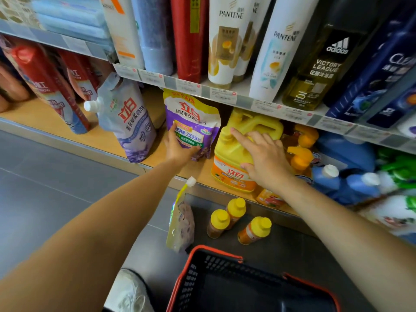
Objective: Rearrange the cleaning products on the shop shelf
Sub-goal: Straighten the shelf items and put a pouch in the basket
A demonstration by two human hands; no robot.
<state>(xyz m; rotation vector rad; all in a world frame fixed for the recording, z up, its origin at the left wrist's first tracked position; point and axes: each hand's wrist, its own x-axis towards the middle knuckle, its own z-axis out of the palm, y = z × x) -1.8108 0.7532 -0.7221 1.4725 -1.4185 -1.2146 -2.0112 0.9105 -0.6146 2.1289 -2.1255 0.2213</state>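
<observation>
Left grip point(177, 149) round purple pouch point(193, 113)

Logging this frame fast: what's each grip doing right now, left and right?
Left grip: holds the purple pouch, thumb on its front.
Right grip: open, straight fingers resting on the yellow jug.

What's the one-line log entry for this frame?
left hand: grips purple pouch | right hand: rests on yellow jug | both items: on lower shelf
</observation>
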